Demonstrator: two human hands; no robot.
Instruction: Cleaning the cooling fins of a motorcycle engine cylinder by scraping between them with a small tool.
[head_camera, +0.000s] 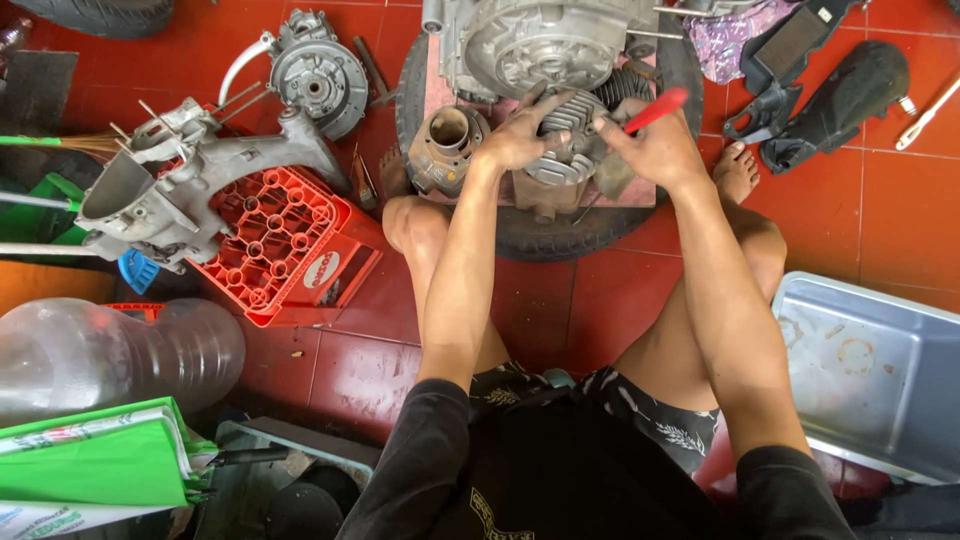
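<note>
I sit on a red tiled floor with a black tyre between my legs. On it lies a finned grey engine cylinder head. My left hand grips the head from the left, fingers spread over the fins. My right hand holds a red-handled tool against the head's right side; its tip is hidden. A rusty cylinder barrel stands just left of my left hand. A large grey engine casing rests beyond the head.
An aluminium crankcase lies on a red plastic crate at left, with a round engine cover behind it. A grey metal tray sits at right. Black plastic parts lie at top right. A clear plastic jug is at lower left.
</note>
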